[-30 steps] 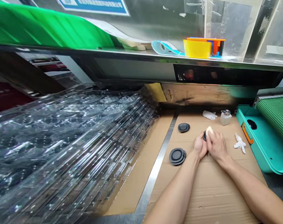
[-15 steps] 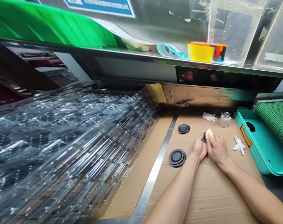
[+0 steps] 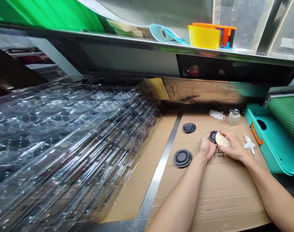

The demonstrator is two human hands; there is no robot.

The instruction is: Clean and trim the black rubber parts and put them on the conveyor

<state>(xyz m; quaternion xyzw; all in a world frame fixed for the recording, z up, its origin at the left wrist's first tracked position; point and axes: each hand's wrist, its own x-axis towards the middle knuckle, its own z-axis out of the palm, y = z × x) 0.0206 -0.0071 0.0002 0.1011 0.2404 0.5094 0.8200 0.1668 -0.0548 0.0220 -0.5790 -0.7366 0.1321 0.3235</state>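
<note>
Over the cardboard, my left hand (image 3: 207,147) is closed round a small black round lid-like part (image 3: 213,136). My right hand (image 3: 235,146) pinches a cream-coloured round sponge pad (image 3: 222,140), whose left edge overlaps the black part. Left of my hands lie more flat black round parts: one group (image 3: 189,128) farther back and a larger one (image 3: 182,158) nearer me, each seeming to be overlapping discs. Behind my right hand stands a small translucent bottle (image 3: 234,118) with a metal top. A crumpled white wipe (image 3: 249,144) rests right of that hand.
Stacked clear plastic trays (image 3: 88,154) fill the left side. At right, a teal bin (image 3: 270,151) with an orange handle holds a black piece, beside a green conveyor belt (image 3: 287,112). Another white wipe (image 3: 216,114) lies at the back. A shelf above carries a yellow container (image 3: 204,37).
My right hand has drawn back slightly to the right with the sponge pad, uncovering more of the black part in my left hand. The camera view has tilted down a little.
</note>
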